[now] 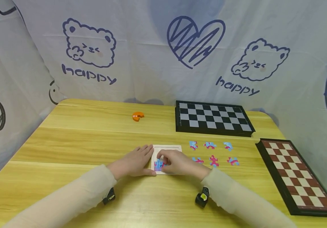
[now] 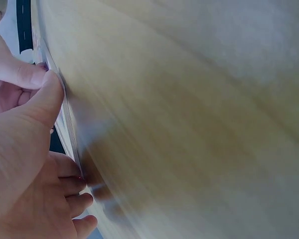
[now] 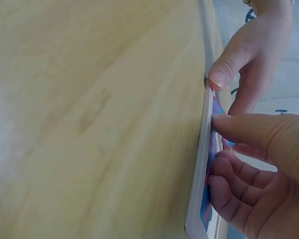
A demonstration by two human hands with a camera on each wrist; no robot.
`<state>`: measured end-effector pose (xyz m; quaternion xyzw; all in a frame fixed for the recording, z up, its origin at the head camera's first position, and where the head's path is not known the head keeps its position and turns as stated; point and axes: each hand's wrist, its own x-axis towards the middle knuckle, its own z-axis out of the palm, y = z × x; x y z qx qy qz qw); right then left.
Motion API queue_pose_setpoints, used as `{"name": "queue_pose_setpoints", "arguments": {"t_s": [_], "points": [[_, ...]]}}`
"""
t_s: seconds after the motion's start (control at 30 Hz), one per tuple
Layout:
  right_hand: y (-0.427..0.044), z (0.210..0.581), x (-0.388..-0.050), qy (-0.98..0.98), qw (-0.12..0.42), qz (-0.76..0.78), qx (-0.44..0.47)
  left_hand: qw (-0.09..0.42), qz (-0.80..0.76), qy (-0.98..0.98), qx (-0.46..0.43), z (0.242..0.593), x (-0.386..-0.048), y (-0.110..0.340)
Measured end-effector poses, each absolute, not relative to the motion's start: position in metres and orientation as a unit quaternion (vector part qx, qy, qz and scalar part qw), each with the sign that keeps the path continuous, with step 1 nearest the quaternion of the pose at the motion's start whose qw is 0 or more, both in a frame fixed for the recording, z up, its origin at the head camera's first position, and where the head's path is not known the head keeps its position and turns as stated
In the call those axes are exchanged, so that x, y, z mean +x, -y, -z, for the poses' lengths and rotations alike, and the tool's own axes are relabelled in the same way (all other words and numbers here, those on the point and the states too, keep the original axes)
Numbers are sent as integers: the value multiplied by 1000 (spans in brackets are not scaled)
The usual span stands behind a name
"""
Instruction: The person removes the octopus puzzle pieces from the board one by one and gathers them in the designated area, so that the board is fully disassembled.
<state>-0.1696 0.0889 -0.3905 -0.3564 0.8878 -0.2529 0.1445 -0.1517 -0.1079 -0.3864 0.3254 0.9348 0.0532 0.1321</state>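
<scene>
A small white puzzle tray (image 1: pixel 167 147) lies on the table in front of me, with blue, pink and purple puzzle pieces (image 1: pixel 159 166) in its lower left part. Along the tray's left edge rests my left hand (image 1: pixel 133 161), fingers stretched out and thumb at the near left corner (image 3: pixel 209 84). Over the tray, my right hand (image 1: pixel 177 162) has its fingers curled and its thumb low, pinching a blue puzzle piece (image 3: pixel 228 143) that is mostly hidden by the fingers. The right hand covers the tray's right part in the head view.
Several loose puzzle pieces (image 1: pixel 213 160) lie in two rows right of the tray. A black-and-white chessboard (image 1: pixel 214 117) stands behind them, and a brown-and-cream one (image 1: pixel 297 174) at the right edge. An orange notched disc (image 1: pixel 137 116) sits farther back, before a printed curtain (image 1: pixel 140 57).
</scene>
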Motion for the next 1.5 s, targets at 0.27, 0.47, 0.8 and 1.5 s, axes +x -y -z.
{"name": "queue_pose_setpoints", "arguments": {"t_s": [0.27, 0.47, 0.8, 1.5], "points": [[-92, 392, -172, -868, 158, 335, -330, 136, -49, -935, 322, 385, -152, 107], [-98, 389, -174, -855, 185, 380, -301, 134, -51, -934, 327, 384, -151, 107], [-143, 379, -169, -854, 180, 394, -287, 136, -58, -933, 329, 385, -150, 108], [-214, 383, -142, -858, 247, 339, -297, 137, -67, -931, 331, 386, -151, 109]]}}
